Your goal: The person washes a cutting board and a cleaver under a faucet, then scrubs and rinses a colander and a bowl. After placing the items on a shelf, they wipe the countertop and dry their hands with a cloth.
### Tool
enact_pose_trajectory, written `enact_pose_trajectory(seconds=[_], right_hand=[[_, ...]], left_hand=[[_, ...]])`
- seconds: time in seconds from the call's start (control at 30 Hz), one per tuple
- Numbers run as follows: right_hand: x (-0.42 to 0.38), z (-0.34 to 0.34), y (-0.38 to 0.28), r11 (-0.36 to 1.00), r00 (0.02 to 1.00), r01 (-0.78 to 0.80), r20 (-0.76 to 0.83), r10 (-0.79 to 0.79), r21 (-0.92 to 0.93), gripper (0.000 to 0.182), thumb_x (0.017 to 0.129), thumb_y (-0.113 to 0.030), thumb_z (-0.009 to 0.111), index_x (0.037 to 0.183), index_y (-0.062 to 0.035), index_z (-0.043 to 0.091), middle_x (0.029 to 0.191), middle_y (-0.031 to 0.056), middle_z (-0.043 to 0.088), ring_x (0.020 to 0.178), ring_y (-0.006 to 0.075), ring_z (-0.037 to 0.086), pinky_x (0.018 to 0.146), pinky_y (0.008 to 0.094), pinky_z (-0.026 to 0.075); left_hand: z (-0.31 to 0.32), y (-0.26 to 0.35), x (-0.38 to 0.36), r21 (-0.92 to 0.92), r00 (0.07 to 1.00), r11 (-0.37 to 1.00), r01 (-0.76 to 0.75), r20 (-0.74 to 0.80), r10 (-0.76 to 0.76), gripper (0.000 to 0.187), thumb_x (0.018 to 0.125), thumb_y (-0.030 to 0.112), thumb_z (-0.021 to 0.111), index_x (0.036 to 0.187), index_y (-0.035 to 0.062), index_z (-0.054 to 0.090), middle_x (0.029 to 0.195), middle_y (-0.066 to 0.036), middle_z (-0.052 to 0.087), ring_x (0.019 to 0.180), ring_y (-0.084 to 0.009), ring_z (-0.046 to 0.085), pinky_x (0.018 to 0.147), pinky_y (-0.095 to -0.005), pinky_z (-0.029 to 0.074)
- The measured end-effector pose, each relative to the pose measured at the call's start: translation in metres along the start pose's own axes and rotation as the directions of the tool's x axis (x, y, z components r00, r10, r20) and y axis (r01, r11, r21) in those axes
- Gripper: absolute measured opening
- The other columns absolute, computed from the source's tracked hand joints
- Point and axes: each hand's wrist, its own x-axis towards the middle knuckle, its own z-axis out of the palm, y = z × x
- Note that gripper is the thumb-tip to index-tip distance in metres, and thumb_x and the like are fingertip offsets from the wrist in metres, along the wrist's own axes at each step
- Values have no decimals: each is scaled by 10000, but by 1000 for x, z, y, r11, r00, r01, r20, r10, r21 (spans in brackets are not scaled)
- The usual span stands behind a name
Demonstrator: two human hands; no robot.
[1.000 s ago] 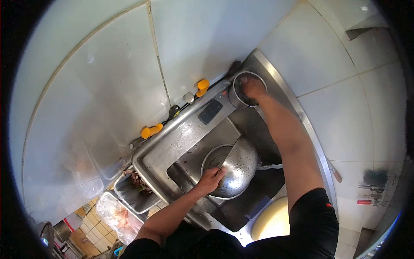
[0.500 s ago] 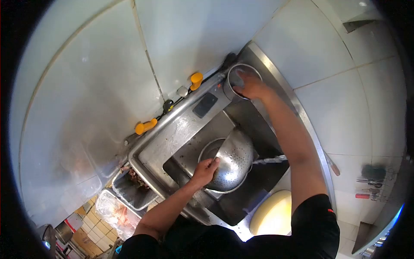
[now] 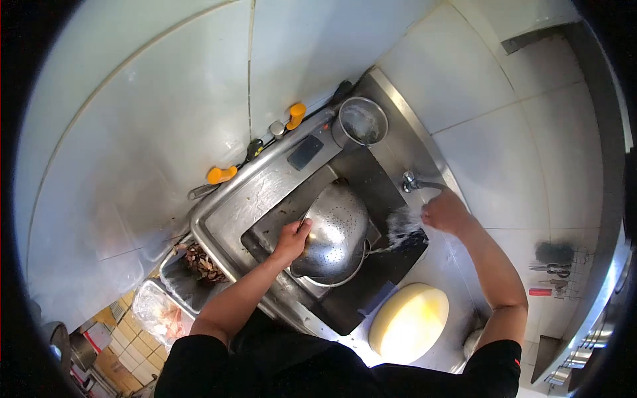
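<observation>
A metal colander (image 3: pixel 336 229) is tilted on its side over the sink (image 3: pixel 391 255), its perforated outside facing up. My left hand (image 3: pixel 292 240) grips its rim, thumb on the outer face. Beneath it shows the rim of a round metal pot (image 3: pixel 361 270), mostly hidden. My right hand (image 3: pixel 448 212) is closed around the end of the faucet (image 3: pixel 424 184) spout. Water (image 3: pixel 403 225) splashes from below that hand into the sink. The fingertips of my right hand are partly hidden.
A round metal container (image 3: pixel 363 121) with cloudy contents stands in the sink's far corner. Yellow-handled tools (image 3: pixel 221 175) line the back edge. A pale yellow oval object (image 3: pixel 409 323) rests on the near right counter. Bins with scraps (image 3: pixel 201 264) are at left.
My right hand has left the metal container and come back to the faucet spout. Water now splashes more widely. The colander, still in my left hand, has turned slightly.
</observation>
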Motion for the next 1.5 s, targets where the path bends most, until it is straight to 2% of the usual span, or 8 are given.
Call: enact_pose_trajectory(seconds=[0.07,0.1,0.17,0.27,0.37,0.4,0.67,1.5], right_hand=[[5,-19,10,919,915,-232,-250,317,318,263,787,-342,595,811,-81,616,673,107,627,795,281,642,763,424,477],[9,-28,15,921,913,-231,-259,317,313,263,787,-342,595,811,-81,616,673,107,627,795,281,642,763,424,477],[22,-47,25,748,729,-220,-404,552,626,243,765,-289,621,807,-54,576,697,144,610,781,318,621,655,402,478],[52,-45,57,713,626,-103,-512,588,693,238,739,-254,637,819,-50,546,704,154,596,748,335,605,664,415,465],[66,-44,69,750,591,-124,-559,581,649,248,731,-250,631,839,-51,530,724,162,588,743,341,598,671,413,464],[65,-48,66,754,592,-121,-563,577,646,248,731,-250,631,839,-51,530,724,162,588,743,341,598,671,413,464],[53,-56,52,689,603,-313,-423,676,654,309,764,-245,618,966,-64,470,776,203,612,818,378,608,732,461,466],[66,-62,46,736,658,-298,-428,620,608,385,762,-236,613,1041,-31,445,897,246,629,895,411,607,796,497,477]], left_hand=[[-2,-5,0,31,999,999,35,8,-35,433,944,394,510,721,24,549,615,50,428,604,-58,371,540,-266,338],[-2,-7,-2,28,1000,999,26,4,-26,433,944,394,510,721,24,549,615,50,428,604,-58,371,540,-266,338],[0,-8,-7,-16,999,999,33,-9,-33,431,944,397,511,715,32,543,605,45,426,578,-58,371,512,-270,337],[-1,5,-24,-92,980,976,199,36,-196,386,943,401,520,804,49,593,703,65,494,642,-45,398,565,-241,357],[7,-24,-23,-93,995,991,95,-24,-98,399,939,412,519,800,45,591,679,46,491,620,-58,408,552,-254,361],[9,-26,-24,-107,997,993,57,-51,-63,420,938,411,518,727,51,562,608,42,453,548,-64,385,480,-274,339],[10,-26,-32,-131,996,988,77,-23,-81,431,939,426,512,716,59,541,629,51,450,584,-63,386,526,-267,353],[10,-16,-42,-136,990,981,140,19,-138,412,947,431,495,737,78,522,679,56,430,638,-70,373,570,-268,340]])
